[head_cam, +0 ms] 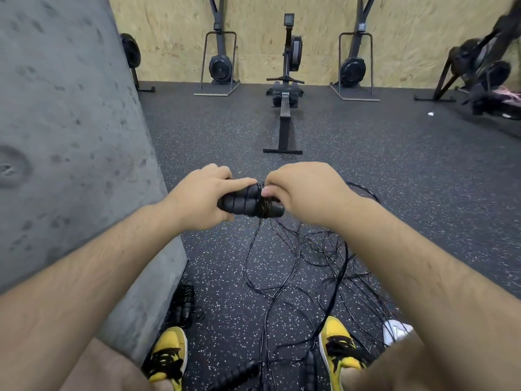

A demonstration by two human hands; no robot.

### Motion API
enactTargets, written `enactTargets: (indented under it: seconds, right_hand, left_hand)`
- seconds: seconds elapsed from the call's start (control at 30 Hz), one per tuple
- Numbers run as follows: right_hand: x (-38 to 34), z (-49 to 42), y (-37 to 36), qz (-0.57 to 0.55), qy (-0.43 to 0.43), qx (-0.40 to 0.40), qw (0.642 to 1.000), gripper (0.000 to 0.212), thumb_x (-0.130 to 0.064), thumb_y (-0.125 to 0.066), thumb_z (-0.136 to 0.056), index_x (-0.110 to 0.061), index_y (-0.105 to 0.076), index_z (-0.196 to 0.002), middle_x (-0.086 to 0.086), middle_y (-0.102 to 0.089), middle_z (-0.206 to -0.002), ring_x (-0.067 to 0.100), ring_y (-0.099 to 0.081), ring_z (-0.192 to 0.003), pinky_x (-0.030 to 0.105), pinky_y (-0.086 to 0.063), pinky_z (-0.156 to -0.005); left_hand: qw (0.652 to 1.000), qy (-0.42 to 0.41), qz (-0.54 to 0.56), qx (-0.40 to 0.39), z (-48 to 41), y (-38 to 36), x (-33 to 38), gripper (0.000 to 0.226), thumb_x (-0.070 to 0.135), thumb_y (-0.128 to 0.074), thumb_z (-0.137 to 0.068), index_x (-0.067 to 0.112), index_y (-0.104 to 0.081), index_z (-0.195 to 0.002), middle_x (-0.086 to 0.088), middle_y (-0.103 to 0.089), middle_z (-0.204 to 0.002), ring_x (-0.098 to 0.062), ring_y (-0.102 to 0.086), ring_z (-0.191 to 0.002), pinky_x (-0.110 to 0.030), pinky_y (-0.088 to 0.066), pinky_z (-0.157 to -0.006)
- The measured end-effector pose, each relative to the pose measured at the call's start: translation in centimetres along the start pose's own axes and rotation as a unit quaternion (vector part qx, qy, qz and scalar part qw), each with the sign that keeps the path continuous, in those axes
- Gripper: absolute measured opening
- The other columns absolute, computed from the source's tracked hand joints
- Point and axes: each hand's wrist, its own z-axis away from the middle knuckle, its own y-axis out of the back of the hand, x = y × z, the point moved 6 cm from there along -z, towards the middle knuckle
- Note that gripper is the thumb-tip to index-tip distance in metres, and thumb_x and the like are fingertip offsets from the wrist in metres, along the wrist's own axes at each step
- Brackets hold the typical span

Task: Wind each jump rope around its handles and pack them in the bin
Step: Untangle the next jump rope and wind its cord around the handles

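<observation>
- Left hand (201,197): fingers curled round the left end of a pair of black ribbed handles (245,201), thumb laid along the top. The handles lie side by side, roughly horizontal, held above the floor in front of the person.
- Right hand (306,193): fingers curled at the right end of the handles, thumb and fingers pinching the thin black cord (265,206) where it wraps the handles. Several turns of cord sit round the right part of the handles.
- From the wrapped section, the cord drops straight down to the floor (220,136), a dark rubber surface with light speckles.
- Loose ropes (296,277): a tangle of thin black cords spreads over the floor below the hands and toward the right, running back between the person's feet. How many ropes make up the tangle cannot be told.
- Two further black handles (239,372) lie on the floor between the yellow-and-black shoes (169,354), partly cut off by the lower edge.
- A wound black bundle (184,304) rests on the floor against the base of the grey concrete pillar (70,136), to the left of the tangle.
- A white object (396,331) shows just beside the right forearm; its identity cannot be told.
- Background: a rowing machine (284,94) stands on the floor straight ahead, with upright exercise machines (220,63) against the chipboard wall (169,29) behind it.
</observation>
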Motion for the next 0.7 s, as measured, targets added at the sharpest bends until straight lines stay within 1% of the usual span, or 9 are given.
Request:
enactTargets:
  seconds: [0.13,0.23,0.3,0.37,0.43,0.47,0.57,0.63,0.7]
  right_hand:
    - [1.8,-0.6,-1.3,-0.061,0.013,0.006,0.998,0.039,-0.058,-0.040,-0.098,-0.029,-0.066,-0.100,-0.007,-0.065,-0.094,0.018,-0.060,-0.094,0.037,-0.049,-0.078]
    - [3.9,-0.5,-2.5,-0.186,-0.029,-0.004,0.982,0.036,-0.058,-0.048,-0.094,-0.028,-0.067,-0.091,-0.008,-0.064,-0.083,0.014,-0.058,-0.084,0.039,-0.050,-0.078]
    - [4.8,-0.3,-2.9,-0.293,-0.056,0.006,0.955,0.028,-0.048,-0.053,-0.097,-0.027,-0.065,-0.084,-0.008,-0.063,-0.075,0.012,-0.058,-0.075,0.038,-0.051,-0.076]
    - [4.7,0.0,-3.7,-0.370,-0.080,-0.011,0.925,0.023,-0.024,-0.056,-0.100,-0.031,-0.059,-0.078,-0.012,-0.058,-0.073,0.004,-0.053,-0.069,0.030,-0.048,-0.071]
    - [3.5,0.3,-5.0,-0.381,-0.106,-0.055,0.917,0.032,-0.007,-0.051,-0.100,-0.034,-0.055,-0.084,-0.014,-0.058,-0.081,-0.002,-0.053,-0.070,0.020,-0.045,-0.068]
    - [2.8,0.3,-5.7,-0.384,-0.123,-0.069,0.912,0.027,-0.010,-0.046,-0.102,-0.031,-0.055,-0.087,-0.013,-0.058,-0.082,0.000,-0.053,-0.068,0.019,-0.044,-0.065]
    - [-0.1,0.0,-7.0,-0.424,-0.150,-0.088,0.889,0.022,-0.028,-0.034,-0.108,-0.026,-0.050,-0.093,-0.009,-0.054,-0.079,0.004,-0.049,-0.064,0.022,-0.038,-0.057]
    - [-1.7,-0.2,-7.6,-0.452,-0.156,-0.103,0.872,0.018,-0.030,-0.035,-0.108,-0.028,-0.045,-0.092,-0.005,-0.052,-0.079,0.010,-0.049,-0.064,0.029,-0.043,-0.059]
    - [-2.4,0.0,-8.0,-0.471,-0.165,-0.126,0.857,0.013,-0.030,-0.036,-0.107,-0.023,-0.047,-0.102,-0.004,-0.053,-0.080,0.012,-0.053,-0.061,0.035,-0.050,-0.061]
  left_hand:
    - [0.993,-0.067,0.092,-0.031,0.6,0.0,1.5,0.089,0.031,-0.089,-0.068,0.044,-0.045,-0.144,0.010,-0.051,-0.102,-0.018,-0.044,-0.094,-0.036,-0.040,-0.086]
    - [0.983,-0.078,0.163,-0.032,0.8,0.7,2.2,0.089,0.032,-0.091,-0.069,0.035,-0.048,-0.148,0.021,-0.047,-0.100,-0.007,-0.042,-0.095,-0.022,-0.033,-0.088]
    - [0.971,-0.069,0.226,-0.034,1.1,1.4,2.7,0.086,0.036,-0.089,-0.070,0.036,-0.049,-0.146,0.024,-0.052,-0.103,0.000,-0.048,-0.104,-0.015,-0.035,-0.092]
    - [0.947,-0.037,0.318,-0.021,1.2,2.0,3.1,0.082,0.035,-0.091,-0.070,0.039,-0.052,-0.141,0.026,-0.059,-0.117,0.003,-0.054,-0.116,-0.013,-0.037,-0.101]
    - [0.919,0.005,0.394,0.024,1.0,2.6,3.0,0.081,0.030,-0.092,-0.068,0.035,-0.054,-0.139,0.020,-0.060,-0.132,0.003,-0.054,-0.126,-0.016,-0.038,-0.108]
    - [0.913,0.023,0.403,0.052,0.8,2.8,2.8,0.082,0.031,-0.093,-0.066,0.031,-0.055,-0.139,0.015,-0.061,-0.134,0.001,-0.055,-0.126,-0.017,-0.039,-0.109]
    - [0.942,0.064,0.315,0.094,0.3,2.8,1.5,0.087,0.049,-0.089,-0.062,0.030,-0.055,-0.140,0.004,-0.065,-0.117,-0.009,-0.059,-0.112,-0.025,-0.044,-0.102]
    - [0.963,0.090,0.235,0.097,0.0,2.4,0.4,0.092,0.065,-0.080,-0.059,0.032,-0.055,-0.141,0.000,-0.063,-0.102,-0.017,-0.057,-0.100,-0.036,-0.046,-0.096]
    - [0.969,0.104,0.199,0.099,-0.1,2.0,-0.4,0.098,0.069,-0.077,-0.057,0.030,-0.054,-0.143,-0.002,-0.060,-0.096,-0.021,-0.055,-0.095,-0.036,-0.044,-0.090]
